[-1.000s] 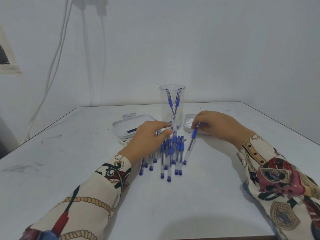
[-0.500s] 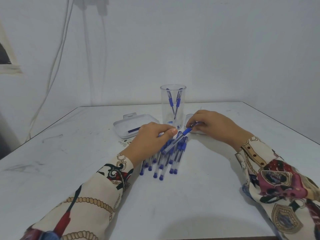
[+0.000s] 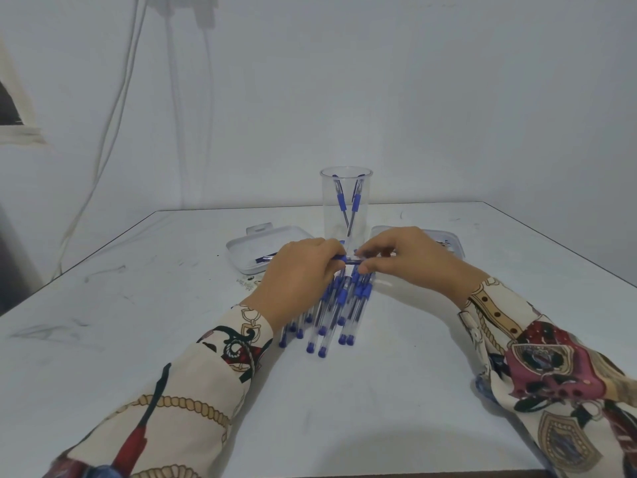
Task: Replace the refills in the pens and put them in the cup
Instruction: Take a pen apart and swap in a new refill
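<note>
Just in front of the tall clear plastic cup (image 3: 346,205), above the far end of the loose bundle of clear-barrel pens with blue caps and blue rubber sleeves (image 3: 331,312), one clear pen with a blue sleeve (image 3: 346,260) is held crosswise between both hands. Long axis: approx. left-right, parallel to the near table edge, i.e. roughly at right angles to the bundle, whose pens run near-to-far. Left hand (image 3: 300,277): fingers curled, grip pinching the blue-sleeve end; the pen's left part is hidden under the fingers. Right hand (image 3: 410,258): thumb and fingertips pinching the other end; how much barrel lies inside that grip cannot be told. The two grips sit close together, with only a short stretch of pen showing between them, so both hands are equally near the workpiece. Judgement: the step in hand is opening the pen, so the coming move likely needs opposed twist or pull along that left-right axis, w/ hands separating sideways rather than toward the cup. The cup stands upright just beyond the hands and holds two pens, leaning crossed against its wall. A white shallow plastic tray (image 3: 241,251) lies left of the cup w/ a dark blue item inside, poss. a refill. A second clear shallow container (image 3: 451,241) lies right of the cup, mostly hidden by the right hand. All rest on the white table (image 3: 138,339).
</note>
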The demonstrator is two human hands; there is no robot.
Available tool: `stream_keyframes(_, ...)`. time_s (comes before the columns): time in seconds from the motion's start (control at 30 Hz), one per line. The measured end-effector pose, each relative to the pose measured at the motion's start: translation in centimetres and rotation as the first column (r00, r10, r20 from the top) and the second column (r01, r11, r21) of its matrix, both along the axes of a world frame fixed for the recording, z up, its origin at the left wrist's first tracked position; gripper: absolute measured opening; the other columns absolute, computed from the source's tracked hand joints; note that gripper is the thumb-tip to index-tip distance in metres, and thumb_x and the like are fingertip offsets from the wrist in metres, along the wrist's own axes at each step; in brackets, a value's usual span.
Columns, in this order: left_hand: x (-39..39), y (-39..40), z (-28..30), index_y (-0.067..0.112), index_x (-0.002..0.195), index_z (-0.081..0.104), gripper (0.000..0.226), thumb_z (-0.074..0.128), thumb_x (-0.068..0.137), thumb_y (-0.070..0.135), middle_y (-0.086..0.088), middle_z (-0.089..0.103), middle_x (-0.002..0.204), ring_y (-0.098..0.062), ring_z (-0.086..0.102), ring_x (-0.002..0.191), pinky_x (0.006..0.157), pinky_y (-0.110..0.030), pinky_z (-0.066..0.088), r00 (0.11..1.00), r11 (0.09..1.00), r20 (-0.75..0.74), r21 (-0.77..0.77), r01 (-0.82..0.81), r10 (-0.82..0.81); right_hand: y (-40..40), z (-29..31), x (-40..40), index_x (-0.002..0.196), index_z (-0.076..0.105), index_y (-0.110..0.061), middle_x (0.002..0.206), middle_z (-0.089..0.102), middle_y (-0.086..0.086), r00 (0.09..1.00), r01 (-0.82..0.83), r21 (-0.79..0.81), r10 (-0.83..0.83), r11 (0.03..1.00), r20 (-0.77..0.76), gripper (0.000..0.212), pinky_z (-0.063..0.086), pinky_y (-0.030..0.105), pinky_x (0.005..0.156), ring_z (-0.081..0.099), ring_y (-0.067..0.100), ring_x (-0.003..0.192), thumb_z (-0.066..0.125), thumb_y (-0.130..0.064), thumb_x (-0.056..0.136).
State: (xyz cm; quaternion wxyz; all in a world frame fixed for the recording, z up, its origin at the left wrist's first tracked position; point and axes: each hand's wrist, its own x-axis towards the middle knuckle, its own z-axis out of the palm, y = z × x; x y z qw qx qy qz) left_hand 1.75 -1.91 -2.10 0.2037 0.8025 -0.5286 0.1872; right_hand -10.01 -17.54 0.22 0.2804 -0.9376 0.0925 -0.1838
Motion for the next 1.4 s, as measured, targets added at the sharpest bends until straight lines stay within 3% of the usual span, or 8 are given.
stream_keyframes(0.2,-0.7,-0.1,-0.2,0.033,0.12,0.053,0.031,0.038,0.096,0.045,0.007,0.064,0.103,-0.014,0.058,0.091,0.072,-0.031,0.047,0.999,0.998,0.004,0.044,0.042,-0.042,0.3,0.0,0.0,0.085,0.074,-0.034,0.089,0.068,-0.007,1.0,0.005,0.071,-0.006,0.997,0.011,0.009,0.041,0.018,0.07,0.06,0.002,0.082,0.075,-0.026,0.08)
stream_keyframes(0.37,-0.2,-0.4,-0.5,0.024,0.109,0.059,0.031,0.037,0.097,0.042,0.004,0.063,0.095,-0.016,0.057,0.085,0.069,-0.031,0.045,0.999,0.996,0.04,0.085,-0.005,0.002,0.4,-0.1,0.1,0.098,0.076,-0.025,0.085,0.067,-0.014,1.0,0.01,0.052,-0.009,0.999,-0.024,0.019,0.037,0.007,0.062,0.058,-0.007,0.076,0.076,-0.024,0.079)
stream_keyframes(0.5,-0.2,-0.2,-0.5,0.024,0.102,0.06,0.033,0.035,0.097,0.044,0.004,0.062,0.085,-0.015,0.056,0.078,0.063,-0.029,0.042,0.996,0.997,0.087,0.07,0.016,-0.022,0.4,-0.1,0.0,0.091,0.077,-0.027,0.081,0.068,-0.016,1.0,0.008,0.078,-0.008,0.997,0.005,0.011,0.037,0.0,0.06,0.056,-0.015,0.07,0.075,-0.024,0.08)
stream_keyframes(0.67,0.0,0.0,-0.7,0.024,0.092,0.061,0.036,0.033,0.096,0.046,0.005,0.056,0.069,-0.013,0.052,0.063,0.051,-0.024,0.034,0.986,0.998,0.157,0.038,0.045,-0.051,0.5,0.0,-0.1,0.09,0.077,-0.027,0.078,0.068,-0.018,1.0,-0.002,0.094,0.001,0.996,0.014,0.01,0.036,-0.001,0.059,0.057,-0.015,0.069,0.075,-0.023,0.081)
stream_keyframes(0.87,-0.1,0.0,-0.6,0.026,0.096,0.061,0.034,0.034,0.096,0.047,0.009,0.05,0.067,-0.014,0.051,0.062,0.046,-0.021,0.021,0.98,0.999,0.194,0.016,0.051,-0.053,0.7,0.2,-0.3,0.086,0.075,-0.033,0.068,0.068,-0.025,0.998,-0.057,0.16,0.05,0.985,0.049,0.02,0.038,0.0,0.061,0.06,-0.015,0.07,0.076,-0.015,0.079)
stream_keyframes(1.03,-0.2,0.1,-0.6,0.029,0.096,0.062,0.036,0.034,0.096,0.051,0.007,0.054,0.064,-0.015,0.05,0.057,0.044,-0.022,0.022,0.976,0.999,0.215,0.005,0.038,-0.038,0.7,0.2,-0.4,0.081,0.075,-0.034,0.072,0.071,-0.021,0.995,-0.078,0.172,0.067,0.982,0.071,0.022,0.039,0.001,0.062,0.061,-0.011,0.07,0.077,-0.013,0.078)
stream_keyframes(1.27,0.1,-0.2,-0.4,0.034,0.112,0.057,0.042,0.028,0.093,0.056,0.005,0.065,0.082,-0.014,0.059,0.069,0.059,-0.028,0.047,0.986,0.999,0.166,0.037,0.01,-0.016,0.0,0.3,-0.3,0.077,0.075,-0.037,0.072,0.07,-0.02,0.998,-0.046,0.145,0.038,0.988,0.058,0.019,0.038,0.002,0.06,0.06,-0.01,0.071,0.078,-0.019,0.076)
stream_keyframes(1.4,0.0,-0.4,-0.6,0.031,0.119,0.054,0.043,0.025,0.096,0.053,0.006,0.065,0.095,-0.015,0.059,0.084,0.069,-0.032,0.049,0.99,0.996,0.144,0.093,-0.008,-0.006,-1.1,0.1,-0.2,0.076,0.073,-0.038,0.078,0.069,-0.016,1.0,0.018,0.103,-0.018,0.995,0.001,0.017,0.039,0.012,0.066,0.06,-0.002,0.079,0.078,-0.023,0.077)
